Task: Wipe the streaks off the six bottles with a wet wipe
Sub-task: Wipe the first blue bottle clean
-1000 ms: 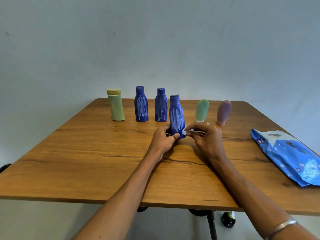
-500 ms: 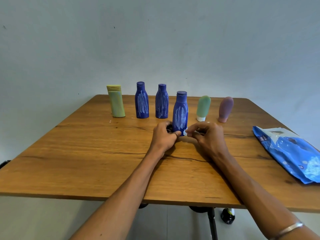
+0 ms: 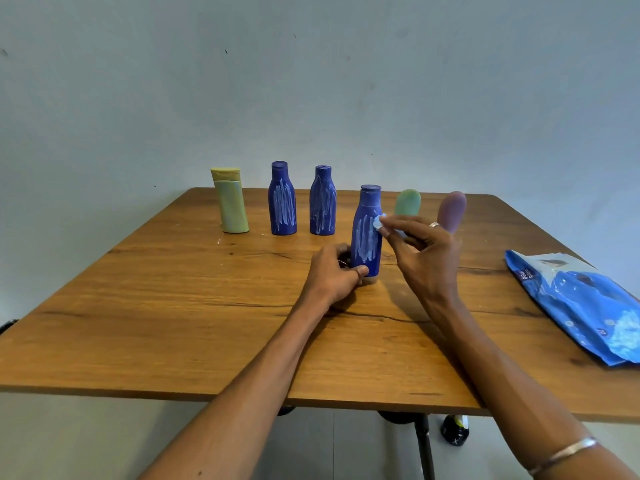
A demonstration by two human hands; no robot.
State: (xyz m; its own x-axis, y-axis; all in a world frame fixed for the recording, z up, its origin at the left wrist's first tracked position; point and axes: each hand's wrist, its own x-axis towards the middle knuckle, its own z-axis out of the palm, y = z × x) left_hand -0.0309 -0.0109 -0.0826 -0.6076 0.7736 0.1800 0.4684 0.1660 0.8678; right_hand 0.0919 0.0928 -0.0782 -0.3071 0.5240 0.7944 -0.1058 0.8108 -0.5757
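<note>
Left hand (image 3: 334,271) grips streaked dark-blue plastic bottle (image 3: 367,233) at base; right hand (image 3: 420,251) pinches crumpled white wet wipe (image 3: 379,223) at shoulder (wiping starts). Next: firm downward strokes w/ wipe.

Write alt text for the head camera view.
A person's left hand grips the base of a streaked blue bottle on a wooden table while the right hand presses a wet wipe to its shoulder. Five more bottles stand behind.
</note>
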